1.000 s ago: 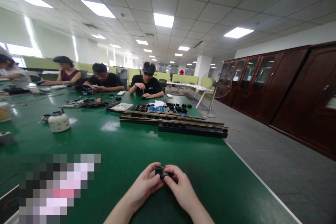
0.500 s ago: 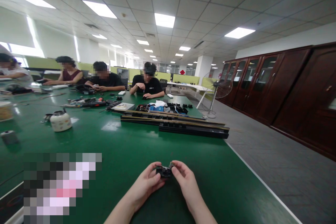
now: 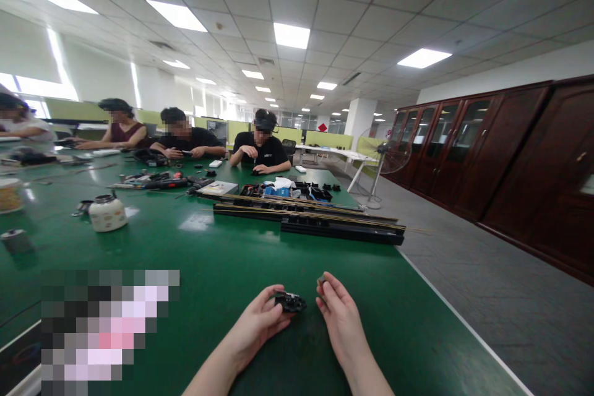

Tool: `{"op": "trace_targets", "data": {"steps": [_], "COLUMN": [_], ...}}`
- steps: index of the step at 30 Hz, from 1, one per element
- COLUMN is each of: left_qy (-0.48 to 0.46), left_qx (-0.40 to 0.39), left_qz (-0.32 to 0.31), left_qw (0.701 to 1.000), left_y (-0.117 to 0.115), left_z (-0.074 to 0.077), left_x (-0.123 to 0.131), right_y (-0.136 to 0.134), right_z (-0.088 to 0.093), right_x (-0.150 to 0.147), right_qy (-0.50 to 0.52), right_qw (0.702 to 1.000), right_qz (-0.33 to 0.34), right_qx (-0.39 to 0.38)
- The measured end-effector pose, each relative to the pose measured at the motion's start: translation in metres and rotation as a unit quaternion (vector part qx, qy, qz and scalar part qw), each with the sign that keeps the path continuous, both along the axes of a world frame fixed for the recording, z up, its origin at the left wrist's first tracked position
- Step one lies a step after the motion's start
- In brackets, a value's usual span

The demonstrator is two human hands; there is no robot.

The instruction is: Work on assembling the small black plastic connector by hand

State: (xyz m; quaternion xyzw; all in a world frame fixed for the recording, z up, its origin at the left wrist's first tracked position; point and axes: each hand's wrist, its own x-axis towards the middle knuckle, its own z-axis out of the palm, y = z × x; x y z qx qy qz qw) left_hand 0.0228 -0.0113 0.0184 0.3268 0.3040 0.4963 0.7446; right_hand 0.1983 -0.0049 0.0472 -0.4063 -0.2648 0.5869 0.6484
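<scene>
My left hand (image 3: 258,323) pinches a small black part (image 3: 290,302) just above the green table (image 3: 223,260), near its front edge. My right hand (image 3: 340,314) is a short way to the right of the part and no longer touches it. Its thumb and forefinger are pressed together on a tiny dark piece (image 3: 321,280) that I cannot make out.
Long black rails with brass strips (image 3: 325,223) lie across the table ahead. A white jar (image 3: 107,213) stands at the left, tools and small parts further back. Several people sit working at the far end. The table edge runs along the right, with floor and wooden cabinets (image 3: 487,148) beyond.
My right hand has let go of the black part and drawn away to the right with a tiny piece pinched. The left hand keeps the part.
</scene>
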Motion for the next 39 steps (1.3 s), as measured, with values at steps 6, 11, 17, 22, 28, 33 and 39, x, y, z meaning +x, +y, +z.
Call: {"op": "trace_targets", "data": {"steps": [6, 11, 17, 22, 28, 33, 39], "left_qy": [0.001, 0.003, 0.002, -0.004, -0.005, -0.004, 0.001], "left_qx": [-0.003, -0.006, -0.007, -0.003, -0.005, -0.006, -0.006], "left_qz": [0.0, 0.006, 0.01, 0.007, 0.004, 0.006, 0.003], "left_qw": [1.0, 1.0, 1.0, 1.0, 1.0, 1.0, 1.0], "left_y": [-0.0011, -0.0007, -0.0008, -0.0008, -0.0008, -0.0013, -0.0016], "left_z": [0.0022, 0.0014, 0.001, 0.0011, 0.0023, 0.0032, 0.004], "left_x": [-0.0007, -0.0004, 0.0004, -0.0007, -0.0014, -0.0005, 0.0], "right_y": [0.0, 0.0013, 0.0009, 0.0006, 0.0009, 0.001, -0.0006], "right_z": [0.0016, 0.0025, 0.0032, 0.004, 0.0033, 0.0026, 0.0044], "right_x": [0.0036, 0.0053, 0.0068, 0.0071, 0.0068, 0.0066, 0.0036], "right_qy": [0.049, 0.072, 0.091, 0.1, 0.098, 0.086, 0.039], "right_qw": [0.999, 0.997, 0.996, 0.995, 0.995, 0.996, 0.999], "right_qz": [0.001, 0.003, -0.004, -0.007, 0.0, 0.002, 0.001], "right_qx": [-0.005, -0.012, -0.017, -0.017, -0.017, -0.013, 0.0]}}
